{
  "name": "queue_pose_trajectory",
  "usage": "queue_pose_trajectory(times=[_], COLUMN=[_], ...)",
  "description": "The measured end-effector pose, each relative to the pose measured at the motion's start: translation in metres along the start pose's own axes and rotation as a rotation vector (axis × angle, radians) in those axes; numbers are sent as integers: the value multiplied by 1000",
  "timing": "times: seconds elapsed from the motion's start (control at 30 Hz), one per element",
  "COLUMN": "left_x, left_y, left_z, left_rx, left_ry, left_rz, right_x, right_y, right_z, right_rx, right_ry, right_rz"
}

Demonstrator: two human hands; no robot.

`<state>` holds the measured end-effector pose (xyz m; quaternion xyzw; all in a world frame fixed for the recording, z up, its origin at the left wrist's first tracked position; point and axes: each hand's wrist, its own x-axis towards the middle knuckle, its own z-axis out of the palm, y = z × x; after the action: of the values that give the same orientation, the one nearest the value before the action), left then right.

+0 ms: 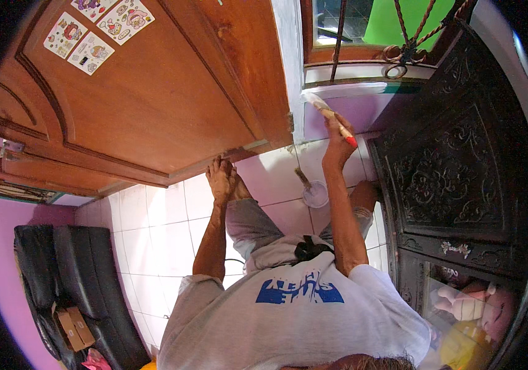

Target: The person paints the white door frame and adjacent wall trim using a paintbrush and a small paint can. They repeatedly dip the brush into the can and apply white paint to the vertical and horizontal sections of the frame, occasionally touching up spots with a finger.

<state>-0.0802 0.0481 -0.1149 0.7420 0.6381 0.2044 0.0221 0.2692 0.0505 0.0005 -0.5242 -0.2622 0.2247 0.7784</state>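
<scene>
In my right hand is a paintbrush with a wooden handle and a red end. Its white-coated bristles touch the corner where the white door frame meets the ledge below the window. Along that ledge runs a white band, with green showing at its right end. My left hand lies over my bent leg by the bottom edge of the brown wooden door, its fingers stretched out and holding nothing. A round container of whitish paint stands on the floor between my legs, with a stick-like tool leaning at its rim.
A dark carved cabinet stands close on my right, with stuffed toys behind its glass. Twisted metal bars cross the window. White tiles cover the floor. At the lower left, a black sofa bears a cardboard box.
</scene>
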Motion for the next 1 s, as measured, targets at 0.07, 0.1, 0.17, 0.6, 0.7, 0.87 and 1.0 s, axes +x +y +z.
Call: queue_pose_trajectory(times=[0.07,0.1,0.17,0.6,0.7,0.87,1.0], left_x=[1,0,-1,0,-3,-2,-4], left_y=[-2,-3,-6,-1,-2,-1,-2], left_z=[1,1,1,-3,-2,-1,-2], left_rx=[11,15,8,-53,-30,-25,-10], left_ry=[-25,-41,-38,12,-6,3,0], left_rz=[-21,-30,-19,33,-6,11,4], right_x=[-10,-17,-17,7,6,6,3], right_y=[4,-11,-11,-27,-32,-18,-27], right_z=[-5,-1,-1,20,19,19,23], right_rx=[-138,-147,-197,-386,-373,-440,-395], right_ry=[-80,-133,-238,-353,-336,-369,-336], right_rz=[-147,-232,-347,-323,-400,-429,-395])
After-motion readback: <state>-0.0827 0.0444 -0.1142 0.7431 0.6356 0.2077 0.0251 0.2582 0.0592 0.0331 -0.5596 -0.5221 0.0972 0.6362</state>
